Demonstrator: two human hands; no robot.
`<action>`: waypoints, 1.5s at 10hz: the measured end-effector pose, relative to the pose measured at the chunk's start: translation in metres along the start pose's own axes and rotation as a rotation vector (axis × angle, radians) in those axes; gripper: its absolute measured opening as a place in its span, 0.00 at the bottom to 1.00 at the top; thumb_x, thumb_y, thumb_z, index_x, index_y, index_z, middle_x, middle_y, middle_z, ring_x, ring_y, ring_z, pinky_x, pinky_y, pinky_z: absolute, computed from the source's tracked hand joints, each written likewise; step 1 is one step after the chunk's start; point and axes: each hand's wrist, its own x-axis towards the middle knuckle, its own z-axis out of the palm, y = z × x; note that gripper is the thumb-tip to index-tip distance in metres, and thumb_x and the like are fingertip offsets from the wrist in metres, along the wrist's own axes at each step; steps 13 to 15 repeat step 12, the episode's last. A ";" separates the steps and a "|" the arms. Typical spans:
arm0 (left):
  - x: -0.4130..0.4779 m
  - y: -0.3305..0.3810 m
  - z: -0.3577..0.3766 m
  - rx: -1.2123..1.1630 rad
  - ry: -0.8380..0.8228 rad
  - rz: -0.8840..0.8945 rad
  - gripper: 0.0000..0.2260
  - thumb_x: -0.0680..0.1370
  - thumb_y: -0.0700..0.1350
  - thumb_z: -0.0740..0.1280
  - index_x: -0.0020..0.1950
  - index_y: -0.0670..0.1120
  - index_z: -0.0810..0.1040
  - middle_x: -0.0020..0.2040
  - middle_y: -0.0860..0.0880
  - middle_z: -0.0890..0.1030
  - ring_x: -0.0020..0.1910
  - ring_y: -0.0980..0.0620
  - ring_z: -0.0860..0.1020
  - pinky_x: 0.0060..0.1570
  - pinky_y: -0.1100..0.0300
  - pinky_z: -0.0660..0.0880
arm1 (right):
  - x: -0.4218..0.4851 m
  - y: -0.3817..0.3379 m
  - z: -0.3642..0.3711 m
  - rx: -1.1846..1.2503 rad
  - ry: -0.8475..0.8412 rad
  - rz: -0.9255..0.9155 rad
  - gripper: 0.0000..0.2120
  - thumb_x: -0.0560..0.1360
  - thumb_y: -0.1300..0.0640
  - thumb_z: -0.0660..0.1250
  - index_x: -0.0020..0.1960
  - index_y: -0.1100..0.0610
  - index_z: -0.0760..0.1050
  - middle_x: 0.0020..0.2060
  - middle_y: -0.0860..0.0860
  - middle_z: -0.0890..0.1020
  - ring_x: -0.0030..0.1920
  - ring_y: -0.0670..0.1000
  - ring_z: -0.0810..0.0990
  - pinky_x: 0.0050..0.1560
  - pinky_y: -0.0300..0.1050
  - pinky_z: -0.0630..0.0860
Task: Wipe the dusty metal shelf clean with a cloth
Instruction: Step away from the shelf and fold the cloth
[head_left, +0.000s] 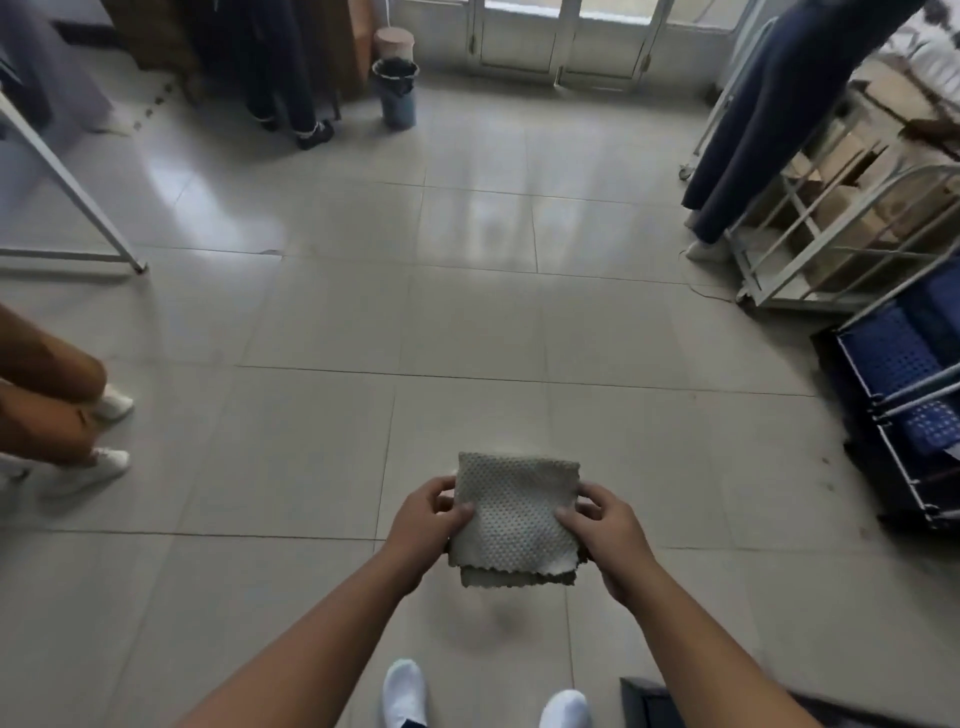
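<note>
Holding the folded cloth (511, 519) out over the tiled floor (322, 415), the person stood in the near middle of the room with both arms stretched forward. The left hand (428, 525) was closed on the cloth's left edge, thumb on top and fingers curled under; the right hand (605, 535) pinched the right edge the same way. The cloth was a pale grey, dimpled square, doubled over so that 2 layers showed along its near edge, the lower one sticking out a little.

No wiping had begun, as far as I could judge: the cloth touched no shelf. Metal-framed racking stood well apart on the far right, a pale wire rack (810, 244) loaded with cardboard boxes (857, 208), and nearer on the right a dark frame holding blue perforated bins (883, 358). A white metal frame (67, 182) stood on the far left. Which one was the dusty shelf could not be told.

The step in hand looked like squaring the cloth into a pad. Doing it well would mean lining up the 2 loose near edges so no flap dragged, keeping the dimpled face outward, and settling the pad into 1 palm before walking over, leaving the other hand free to steady the rack.

Other people's legs stood at the left edge (52, 405), the far left (291, 78) and the far right (753, 114), so the path needed a glance. The person's white shoes (405, 691) showed at the near edge.
</note>
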 end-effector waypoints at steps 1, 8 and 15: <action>0.031 -0.061 0.004 0.081 0.060 -0.088 0.11 0.75 0.44 0.69 0.57 0.52 0.77 0.47 0.49 0.84 0.44 0.52 0.83 0.41 0.51 0.81 | 0.040 0.057 0.005 -0.035 -0.081 0.121 0.16 0.71 0.63 0.68 0.52 0.43 0.80 0.45 0.55 0.86 0.45 0.57 0.85 0.38 0.49 0.79; 0.410 -0.460 0.032 0.113 0.167 -0.223 0.16 0.74 0.34 0.67 0.57 0.52 0.77 0.48 0.45 0.83 0.43 0.49 0.83 0.43 0.46 0.82 | 0.457 0.469 0.027 -0.188 0.011 0.167 0.20 0.72 0.66 0.66 0.61 0.52 0.76 0.52 0.55 0.83 0.51 0.54 0.83 0.56 0.55 0.79; 0.535 -0.583 0.047 0.379 0.214 -0.244 0.21 0.74 0.37 0.64 0.66 0.50 0.72 0.49 0.49 0.81 0.47 0.47 0.80 0.50 0.46 0.78 | 0.575 0.589 0.050 -0.380 0.086 0.120 0.20 0.71 0.64 0.62 0.59 0.47 0.75 0.52 0.50 0.84 0.44 0.50 0.81 0.42 0.44 0.77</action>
